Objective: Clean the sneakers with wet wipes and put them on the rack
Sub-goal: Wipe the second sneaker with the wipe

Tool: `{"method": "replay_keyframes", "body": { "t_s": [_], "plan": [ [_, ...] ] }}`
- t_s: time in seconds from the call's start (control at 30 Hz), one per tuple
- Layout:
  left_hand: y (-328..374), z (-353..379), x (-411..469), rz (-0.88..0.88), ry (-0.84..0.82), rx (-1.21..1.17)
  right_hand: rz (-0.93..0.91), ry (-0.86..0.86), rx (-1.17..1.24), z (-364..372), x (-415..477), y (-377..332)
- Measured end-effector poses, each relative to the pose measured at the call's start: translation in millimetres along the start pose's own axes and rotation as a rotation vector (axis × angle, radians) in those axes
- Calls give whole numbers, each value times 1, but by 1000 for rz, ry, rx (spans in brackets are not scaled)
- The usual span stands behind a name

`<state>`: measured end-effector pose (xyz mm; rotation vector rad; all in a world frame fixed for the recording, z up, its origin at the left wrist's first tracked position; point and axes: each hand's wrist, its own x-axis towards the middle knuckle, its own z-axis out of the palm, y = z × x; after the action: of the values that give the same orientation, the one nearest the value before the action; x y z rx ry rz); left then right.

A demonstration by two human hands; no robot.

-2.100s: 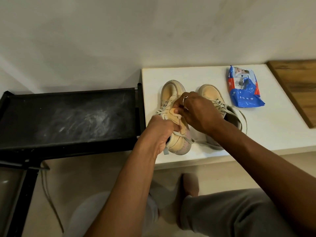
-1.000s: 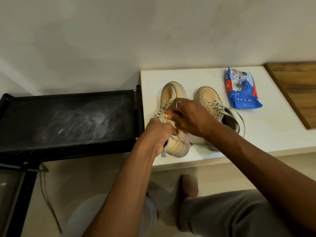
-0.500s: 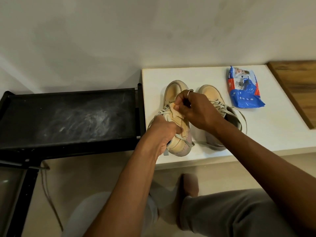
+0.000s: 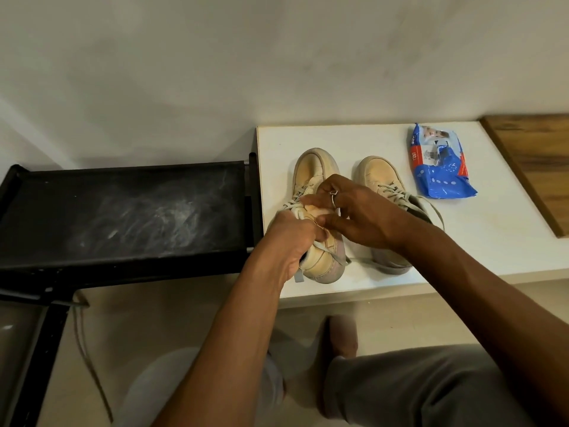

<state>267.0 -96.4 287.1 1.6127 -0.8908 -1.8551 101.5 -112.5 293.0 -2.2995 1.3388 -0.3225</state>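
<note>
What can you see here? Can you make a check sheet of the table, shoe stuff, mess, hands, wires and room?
Surface: white tabletop, flat, against the wall.
Job's things: held sneaker and other sneaker side by side, toes to the wall; wipes pack right of them; black rack beside the table, top shelf dusty.
Clutter: wooden board at the tabletop's right edge.
Grips: left hand grips the held sneaker's collar; right hand pinches at its tongue; wipe there cannot be told.
Cables: thin cord by the rack's leg.
Surroundings: pale wall, pale floor, grey-trousered leg.
</note>
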Motion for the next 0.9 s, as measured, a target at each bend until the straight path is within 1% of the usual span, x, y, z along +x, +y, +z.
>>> {"method": "replay_keyframes", "body": {
  "t_s": [0.07,0.1,0.2,0.27,0.43,0.5,0.57,0.7,0.73,0.8,0.9],
  "plan": [
    [0,0,1,-13,3,-10,-5,-50,-25,-3,-1,0],
    [0,0,1,-13,4,-8,-4,-31,-40,-2,0,1],
    [-2,0,3,-12,5,4,-1,77,-54,4,4,-2],
    [-3,0,4,-18,10,15,-14,111,-73,8,6,-6],
    [-4,2,6,-7,18,47,126,269,-15,8,15,-10],
    [-4,3,5,-8,21,43,134,287,-20,11,19,-11],
    [-4,2,5,-19,26,24,115,242,-1,9,19,-12],
    [-4,-1,6,-34,27,-21,73,33,21,0,10,-11],
    [-5,-1,6,-26,26,-19,60,27,19,1,8,-10],
    [-5,1,4,-4,22,-1,52,104,18,4,7,-7],
    [-4,6,1,19,2,45,114,261,-28,10,9,-2]
  ]
}}
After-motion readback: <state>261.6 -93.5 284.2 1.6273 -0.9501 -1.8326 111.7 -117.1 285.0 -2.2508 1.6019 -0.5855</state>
